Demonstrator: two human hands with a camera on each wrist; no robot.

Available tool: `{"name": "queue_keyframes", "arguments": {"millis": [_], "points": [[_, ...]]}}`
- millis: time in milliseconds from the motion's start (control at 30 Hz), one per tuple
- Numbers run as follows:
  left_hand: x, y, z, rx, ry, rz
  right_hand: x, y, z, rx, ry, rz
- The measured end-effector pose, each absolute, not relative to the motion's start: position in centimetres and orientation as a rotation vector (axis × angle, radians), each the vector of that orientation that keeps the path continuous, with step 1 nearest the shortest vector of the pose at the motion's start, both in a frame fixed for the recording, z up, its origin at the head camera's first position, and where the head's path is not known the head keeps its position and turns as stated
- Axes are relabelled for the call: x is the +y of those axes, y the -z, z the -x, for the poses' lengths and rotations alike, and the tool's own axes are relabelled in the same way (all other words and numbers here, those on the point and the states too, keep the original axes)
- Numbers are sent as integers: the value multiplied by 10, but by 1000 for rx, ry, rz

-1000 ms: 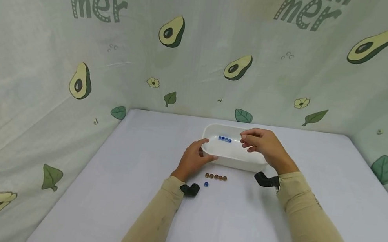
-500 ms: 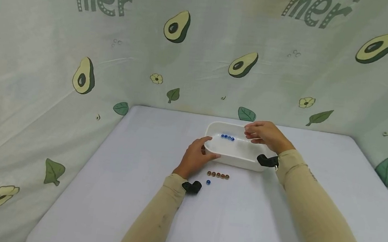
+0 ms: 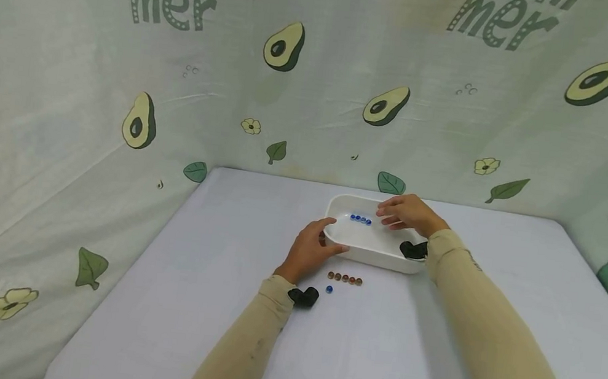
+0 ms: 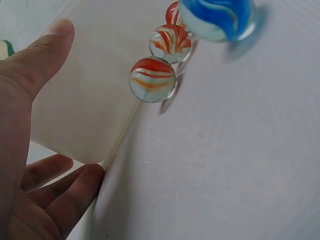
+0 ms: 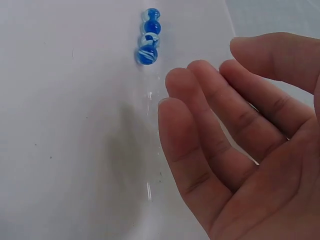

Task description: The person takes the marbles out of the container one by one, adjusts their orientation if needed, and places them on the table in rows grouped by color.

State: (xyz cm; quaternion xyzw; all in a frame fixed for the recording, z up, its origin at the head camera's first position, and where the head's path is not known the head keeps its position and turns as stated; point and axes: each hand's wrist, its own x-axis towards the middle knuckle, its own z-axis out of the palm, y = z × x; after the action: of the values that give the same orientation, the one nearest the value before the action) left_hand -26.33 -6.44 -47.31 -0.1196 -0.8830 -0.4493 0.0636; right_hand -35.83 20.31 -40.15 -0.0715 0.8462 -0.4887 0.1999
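In the head view, a white plastic tray (image 3: 369,257) stands at the back of the table. My left hand (image 3: 310,249) grips its left end, the thumb (image 4: 55,40) along the front wall and the fingers round the corner. Several blue marbles (image 3: 361,219) lie in a row inside the tray along its far side. Over the tray's right half hovers my right hand (image 3: 409,213). Its fingers are loosely bent, apart from the thumb, and hold nothing in the right wrist view. Those blue marbles (image 5: 148,37) lie beyond its fingertips.
Several orange-swirled marbles (image 3: 345,278) form a row on the white table (image 3: 353,355) in front of the tray. A single blue marble (image 3: 329,289) lies nearer, by the left wrist. A patterned cloth (image 3: 325,93) hangs behind the table.
My right hand has moved a little left over the tray, nearer the row of blue marbles. The left hand keeps its grip, and the marbles stay in place. The head view shifts slightly.
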Motion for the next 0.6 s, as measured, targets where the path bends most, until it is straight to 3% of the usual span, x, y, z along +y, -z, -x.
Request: {"name": "queue_keyframes", "arguments": {"millis": [600], "points": [[-67,475,265,-2680,1334,372,190,422,369,2473,1178,365]]}}
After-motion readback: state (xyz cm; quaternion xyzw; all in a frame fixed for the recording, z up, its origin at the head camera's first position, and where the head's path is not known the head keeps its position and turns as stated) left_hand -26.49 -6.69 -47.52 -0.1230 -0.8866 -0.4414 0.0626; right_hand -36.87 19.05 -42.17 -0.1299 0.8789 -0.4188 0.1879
